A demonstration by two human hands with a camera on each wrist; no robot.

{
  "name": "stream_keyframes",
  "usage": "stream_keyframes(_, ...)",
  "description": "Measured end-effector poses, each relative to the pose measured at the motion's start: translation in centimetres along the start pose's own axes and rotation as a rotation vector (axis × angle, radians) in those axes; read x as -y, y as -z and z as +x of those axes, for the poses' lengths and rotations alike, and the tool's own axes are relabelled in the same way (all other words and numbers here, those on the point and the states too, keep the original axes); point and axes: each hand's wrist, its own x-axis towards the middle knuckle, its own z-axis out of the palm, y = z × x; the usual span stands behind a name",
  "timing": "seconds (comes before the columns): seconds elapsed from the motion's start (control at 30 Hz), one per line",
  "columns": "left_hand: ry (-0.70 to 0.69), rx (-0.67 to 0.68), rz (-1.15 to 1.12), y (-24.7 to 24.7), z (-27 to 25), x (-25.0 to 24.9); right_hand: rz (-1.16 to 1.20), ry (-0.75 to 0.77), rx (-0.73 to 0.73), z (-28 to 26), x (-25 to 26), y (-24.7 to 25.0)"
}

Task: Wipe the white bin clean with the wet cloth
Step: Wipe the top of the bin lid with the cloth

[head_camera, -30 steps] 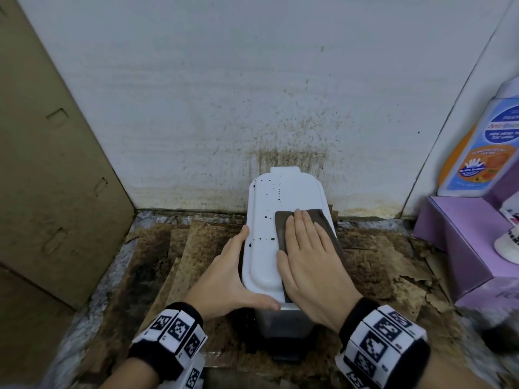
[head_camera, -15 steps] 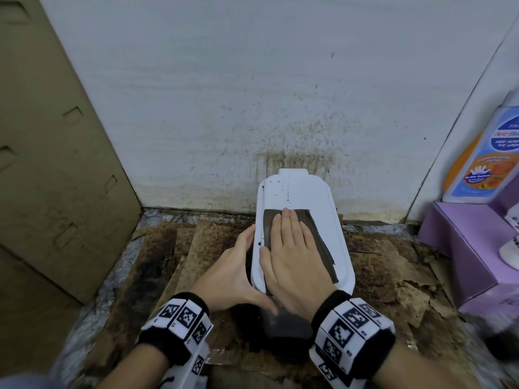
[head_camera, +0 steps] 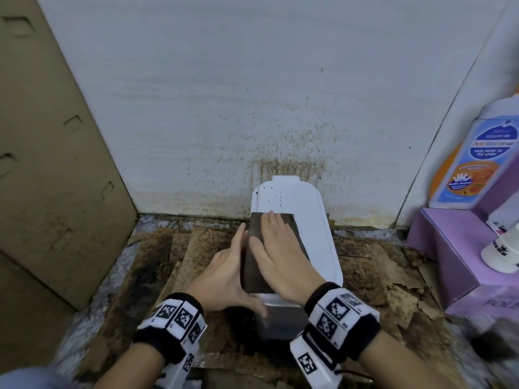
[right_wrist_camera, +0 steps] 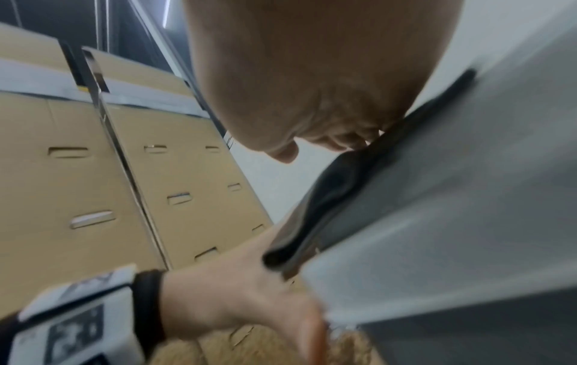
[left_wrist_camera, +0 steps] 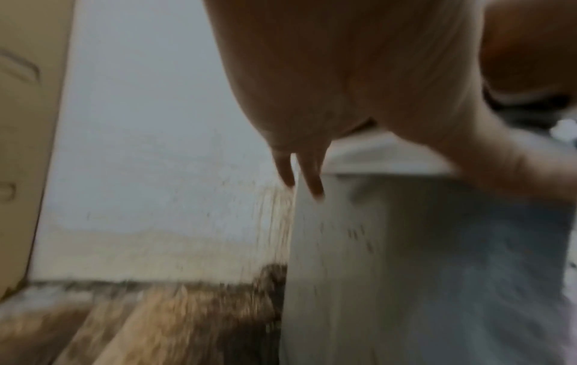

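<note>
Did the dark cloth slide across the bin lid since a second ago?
Yes. The cloth slid from the lid's right half to its left edge, judged against the white bin lid's rims, under the flat right hand.

Right hand (head_camera: 280, 256) lies flat, fingers straight and together; left hand (head_camera: 224, 279) is open, thumb spread toward the right wrist.

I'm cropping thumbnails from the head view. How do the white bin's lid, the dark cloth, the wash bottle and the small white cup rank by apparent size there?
Largest to smallest:
1. wash bottle, though it sits nearer and is cut off
2. white bin's lid
3. dark cloth, partly under the right hand
4. small white cup
</note>
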Motion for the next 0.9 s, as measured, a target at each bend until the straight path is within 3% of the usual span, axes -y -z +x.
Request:
stream_keyframes(0.1,0.111,0.126,0.032,2.5,0.0,-0.1,0.076,0.011,-0.158,-1.5,-2.8,1.9)
stream_keyframes(0.17,0.163,0.082,0.133,3.8,-0.1,-0.1,0.06,-0.01,-0.247,-2.5,-5.3,2.5)
stream_keyframes(0.23,0.118,-0.155,0.211,4.0,0.0,-0.3,0.061,-0.051,-0.249,-3.2,-7.4,2.5)
stream_keyframes(0.33,-0.032,-0.533,0.134,2.7,0.4,-2.2,0.084,-0.065,-0.184,-3.9,-9.1,1.2)
stream_keyframes(0.4,-0.106,-0.616,0.099,1.1,0.6,-4.5,0.145,-0.053,-0.183,-4.0,-9.4,0.3)
stream_keyframes(0.47,-0.112,-0.582,0.135,-0.5,0.8,-6.3,0.172,-0.054,-0.211,-3.9,-9.5,0.0)
stream_keyframes(0.6,0.045,-0.442,0.211,-3.3,1.4,-8.2,0.141,-0.045,-0.251,-3.7,-9.7,-0.3)
stream_keyframes(0.9,0.068,-0.415,0.136,-4.2,2.6,-7.4,0.198,-0.04,-0.28,-3.6,-10.0,-0.8)
